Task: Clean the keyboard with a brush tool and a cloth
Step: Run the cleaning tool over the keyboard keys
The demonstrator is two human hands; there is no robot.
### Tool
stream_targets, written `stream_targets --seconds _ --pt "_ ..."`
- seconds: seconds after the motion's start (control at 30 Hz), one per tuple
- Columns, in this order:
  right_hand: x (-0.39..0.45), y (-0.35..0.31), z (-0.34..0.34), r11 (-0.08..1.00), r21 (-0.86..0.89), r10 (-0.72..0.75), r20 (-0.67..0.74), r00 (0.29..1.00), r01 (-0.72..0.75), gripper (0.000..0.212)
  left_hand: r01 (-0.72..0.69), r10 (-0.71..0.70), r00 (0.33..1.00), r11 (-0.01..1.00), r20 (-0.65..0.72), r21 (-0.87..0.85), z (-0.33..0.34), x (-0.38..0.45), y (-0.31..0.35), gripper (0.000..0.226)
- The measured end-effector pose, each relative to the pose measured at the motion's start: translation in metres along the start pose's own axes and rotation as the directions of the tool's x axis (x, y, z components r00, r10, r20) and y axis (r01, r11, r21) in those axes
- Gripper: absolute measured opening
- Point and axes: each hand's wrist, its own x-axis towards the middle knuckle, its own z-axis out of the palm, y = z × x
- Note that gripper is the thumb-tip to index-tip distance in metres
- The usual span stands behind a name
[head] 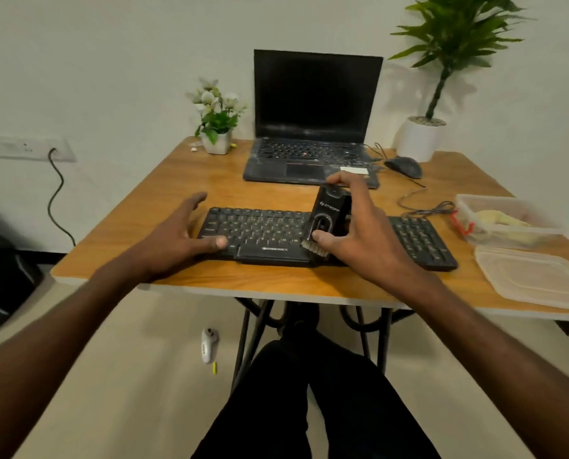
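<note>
The right hand [359, 226] grips the black brush tool [326, 220] with thumb low on its front and fingers curled over its top; the tool stands tilted, its pale bristles [314, 248] touching the keyboard [263, 233] near the front edge, right of the space bar; the left hand [180, 231] rests spread at the keyboard's left end, fingers apart, thumb lying on the lower-left keys; the keyboard lies across the wooden table [183, 173] in front of the laptop [312, 127]; a cloth [498, 220] sits in a clear container [521, 236] well to the right.
</note>
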Motion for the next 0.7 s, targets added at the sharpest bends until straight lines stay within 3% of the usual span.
stream_targets --seconds 0.1,0.2,0.43,0.53,0.7 --pt "0.022 -0.021 0.029 0.996 0.068 -0.069 0.056 0.996 0.065 0.076 0.019 -0.036 0.991 0.992 0.129 0.127 -0.005 0.012 -0.003 0.149" --pt "0.046 -0.039 0.057 0.989 0.11 -0.114 0.107 0.988 0.102 0.075 0.063 -0.082 0.98 0.992 0.182 0.108 -0.01 0.018 -0.01 0.15" --pt "0.076 -0.06 0.107 0.971 0.176 -0.2 0.22 0.955 0.163 0.073 -0.007 0.004 0.987 1.0 0.16 0.014 -0.009 0.018 -0.019 0.136" --pt "0.077 -0.06 0.111 0.969 0.027 -0.242 0.289 0.926 0.244 0.071 -0.038 0.037 0.987 0.999 0.154 0.003 -0.009 0.018 -0.02 0.135" --pt "0.085 -0.063 0.071 0.963 -0.187 -0.089 0.456 0.885 0.193 0.072 -0.012 0.006 0.991 0.999 0.132 0.044 -0.008 0.018 -0.019 0.144"
